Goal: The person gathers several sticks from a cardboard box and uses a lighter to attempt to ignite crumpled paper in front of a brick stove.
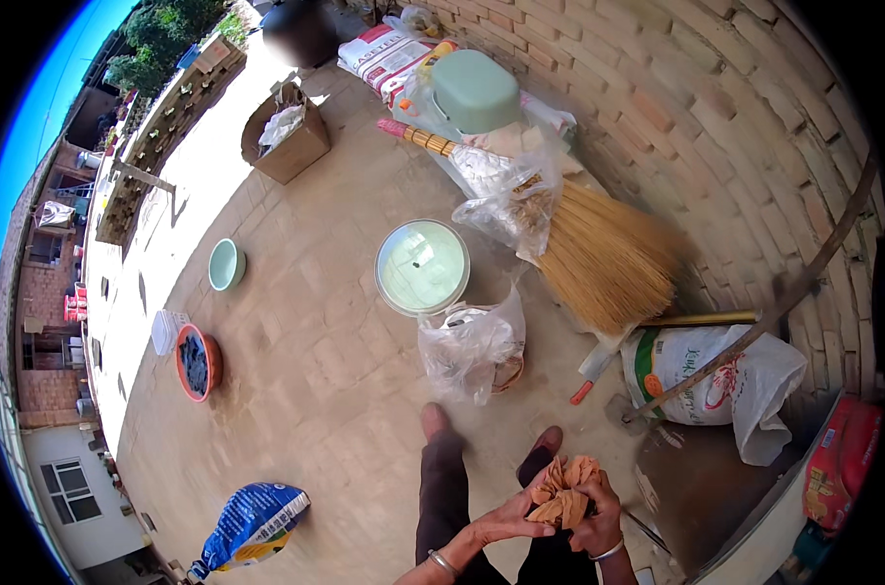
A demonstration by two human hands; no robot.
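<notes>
A crumpled orange-brown piece (pixel 565 485), thin cloth or paper, is bunched up in front of my legs at the lower right. My left hand (pixel 511 517) grips it from the left, thumb pressed along its lower side. From the right, my right hand (pixel 599 519) has its fingers curled round the same piece. Something dark shows between the hands under the folds; I cannot make out what. Ahead of my feet sits a container covered by a clear plastic bag (pixel 474 346), against a round bucket with a pale green lid (pixel 423 265).
A straw broom (pixel 603 258) lies by the brick wall (pixel 657 107), near a white sack (pixel 686 375) and a long stick (pixel 784 307). To the left are an orange basin (pixel 214 366), a green bowl (pixel 226 264) and a blue bag (pixel 252 522). A cardboard box (pixel 296 146) stands farther off.
</notes>
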